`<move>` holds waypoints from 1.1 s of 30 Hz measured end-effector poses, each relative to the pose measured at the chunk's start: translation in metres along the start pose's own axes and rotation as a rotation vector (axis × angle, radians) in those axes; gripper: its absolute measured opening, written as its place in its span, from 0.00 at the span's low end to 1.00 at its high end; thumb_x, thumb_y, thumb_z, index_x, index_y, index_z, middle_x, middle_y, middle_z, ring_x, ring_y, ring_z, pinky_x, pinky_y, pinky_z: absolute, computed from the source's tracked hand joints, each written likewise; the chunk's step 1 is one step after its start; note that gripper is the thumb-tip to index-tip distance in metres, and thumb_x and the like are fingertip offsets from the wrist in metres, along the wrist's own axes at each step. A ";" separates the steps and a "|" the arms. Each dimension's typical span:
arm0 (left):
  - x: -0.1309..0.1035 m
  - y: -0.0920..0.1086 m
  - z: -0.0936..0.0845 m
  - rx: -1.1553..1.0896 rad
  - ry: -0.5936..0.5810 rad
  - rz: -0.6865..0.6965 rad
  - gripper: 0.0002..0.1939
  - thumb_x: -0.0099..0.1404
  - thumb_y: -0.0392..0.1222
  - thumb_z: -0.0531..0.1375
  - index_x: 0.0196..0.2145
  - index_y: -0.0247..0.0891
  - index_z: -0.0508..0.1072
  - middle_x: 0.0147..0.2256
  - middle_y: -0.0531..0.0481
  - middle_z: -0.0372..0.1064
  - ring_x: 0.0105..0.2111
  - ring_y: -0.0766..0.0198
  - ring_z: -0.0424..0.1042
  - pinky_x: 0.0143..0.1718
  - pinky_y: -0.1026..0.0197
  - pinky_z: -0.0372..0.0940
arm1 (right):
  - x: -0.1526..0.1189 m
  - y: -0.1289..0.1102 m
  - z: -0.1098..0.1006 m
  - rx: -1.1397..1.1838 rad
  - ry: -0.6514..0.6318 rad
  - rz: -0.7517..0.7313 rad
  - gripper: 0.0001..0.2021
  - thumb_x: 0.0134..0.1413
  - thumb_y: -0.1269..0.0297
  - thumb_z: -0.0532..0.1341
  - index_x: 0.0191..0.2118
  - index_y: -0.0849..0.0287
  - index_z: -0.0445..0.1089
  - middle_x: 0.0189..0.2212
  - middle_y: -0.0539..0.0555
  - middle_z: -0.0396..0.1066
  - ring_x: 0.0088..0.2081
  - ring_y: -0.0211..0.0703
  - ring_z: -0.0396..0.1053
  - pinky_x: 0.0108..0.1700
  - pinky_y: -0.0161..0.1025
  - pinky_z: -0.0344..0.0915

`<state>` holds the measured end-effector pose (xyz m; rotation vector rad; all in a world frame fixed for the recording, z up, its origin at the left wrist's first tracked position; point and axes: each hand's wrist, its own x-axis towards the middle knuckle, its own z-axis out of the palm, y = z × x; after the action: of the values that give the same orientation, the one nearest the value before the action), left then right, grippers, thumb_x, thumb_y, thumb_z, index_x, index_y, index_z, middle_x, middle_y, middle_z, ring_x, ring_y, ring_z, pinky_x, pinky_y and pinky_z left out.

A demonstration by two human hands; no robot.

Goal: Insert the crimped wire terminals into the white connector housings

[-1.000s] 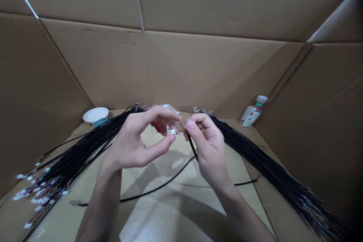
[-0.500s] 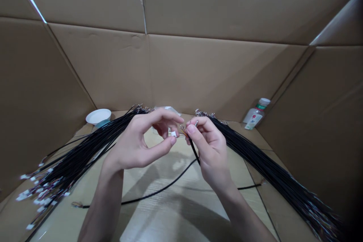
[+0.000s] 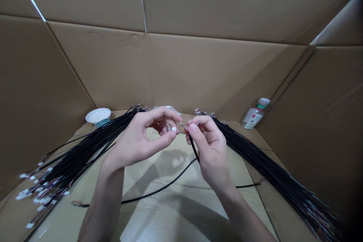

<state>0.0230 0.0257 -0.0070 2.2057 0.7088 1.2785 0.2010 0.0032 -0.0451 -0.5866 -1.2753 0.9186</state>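
Note:
Between the fingers of my left hand [image 3: 150, 132] is a small white connector housing [image 3: 174, 129], held near the thumb tip. My right hand [image 3: 208, 143] pinches a black cable [image 3: 193, 149] close to its end, where thin coloured wires [image 3: 183, 127] with bare metal tips fan out toward my left fingers. The wire tips and the connector are close together; whether any wire touches it I cannot tell. The held cable runs down behind my right hand. Another stretch of black cable [image 3: 159, 192] curves over the table below both hands, its wire end lying at the left.
A bundle of black cables [image 3: 93, 145] with white connectors lies at left, another bundle [image 3: 255, 159] at right. A white bowl [image 3: 98, 115] stands back left, a plastic bottle [image 3: 257, 113] back right. Cardboard walls [image 3: 198, 68] enclose the table [image 3: 147, 223].
My left thumb and the white connector have risen slightly, and the left fingertips sit a little nearer the wire tips. My right hand has barely moved.

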 end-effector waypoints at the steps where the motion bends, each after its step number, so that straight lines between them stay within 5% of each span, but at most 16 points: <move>1: 0.000 0.000 0.001 -0.006 0.007 -0.008 0.09 0.66 0.34 0.66 0.45 0.37 0.79 0.36 0.50 0.77 0.30 0.68 0.73 0.33 0.66 0.71 | 0.000 0.001 0.000 0.009 -0.001 -0.002 0.04 0.68 0.62 0.65 0.39 0.52 0.72 0.35 0.48 0.73 0.35 0.39 0.69 0.40 0.37 0.69; 11: -0.002 0.001 0.004 0.007 0.066 -0.008 0.06 0.67 0.36 0.67 0.43 0.38 0.78 0.37 0.50 0.78 0.30 0.69 0.74 0.33 0.67 0.71 | -0.002 0.000 0.000 0.039 -0.026 0.031 0.03 0.68 0.61 0.66 0.41 0.52 0.73 0.36 0.49 0.74 0.35 0.38 0.69 0.39 0.38 0.68; 17: -0.002 0.003 0.003 0.011 0.067 -0.023 0.04 0.68 0.37 0.67 0.42 0.39 0.78 0.36 0.52 0.79 0.31 0.70 0.74 0.34 0.68 0.70 | -0.003 0.000 -0.003 0.057 -0.065 0.073 0.14 0.55 0.66 0.75 0.44 0.52 0.73 0.38 0.48 0.72 0.39 0.40 0.69 0.42 0.39 0.66; 33: -0.003 0.006 0.003 -0.001 0.118 -0.050 0.06 0.67 0.37 0.69 0.42 0.41 0.79 0.37 0.55 0.79 0.31 0.72 0.74 0.35 0.71 0.70 | -0.005 0.006 0.000 -0.154 0.042 -0.191 0.04 0.61 0.69 0.71 0.38 0.52 0.77 0.35 0.48 0.74 0.36 0.38 0.69 0.38 0.39 0.67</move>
<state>0.0250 0.0188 -0.0063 2.1117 0.8033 1.3921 0.1997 0.0026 -0.0526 -0.5900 -1.3467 0.6504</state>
